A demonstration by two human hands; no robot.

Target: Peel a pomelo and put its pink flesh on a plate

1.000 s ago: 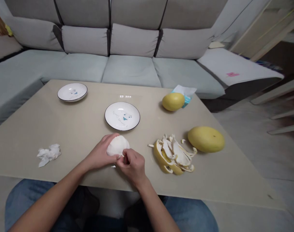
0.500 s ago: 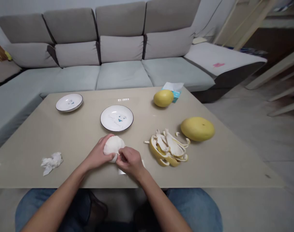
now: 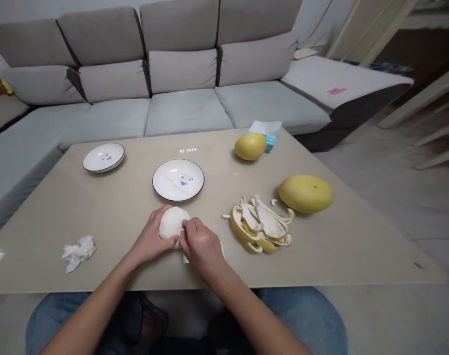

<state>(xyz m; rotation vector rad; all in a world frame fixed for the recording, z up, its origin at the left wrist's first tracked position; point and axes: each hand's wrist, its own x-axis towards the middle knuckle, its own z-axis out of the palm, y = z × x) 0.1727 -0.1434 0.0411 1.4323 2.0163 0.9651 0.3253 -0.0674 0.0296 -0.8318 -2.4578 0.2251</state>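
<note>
A peeled pomelo (image 3: 171,222), round and covered in white pith, is held just above or on the table; which of the two I cannot tell. My left hand (image 3: 155,235) curls around its left side, thumb along the near face. At the right side of the fruit, the fingers of my right hand (image 3: 199,242) are pinched together on the pith. Partly hidden beneath that hand lies a small white piece (image 3: 186,258) that I cannot identify. To the right rests a heap of yellow pomelo peel (image 3: 261,227) with white insides.
Beyond the pomelo stands a white plate (image 3: 178,180), with a second plate (image 3: 103,158) at the far left. Two whole yellow pomelos, one near (image 3: 305,193) and one far (image 3: 250,146), sit at right. A tissue pack (image 3: 270,135) and crumpled tissue (image 3: 79,252) lie on the table (image 3: 128,197).
My right hand has shifted slightly up and turned, its fingers now higher on the pomelo's right side. My left hand keeps its hold. The camera view has moved a little.
</note>
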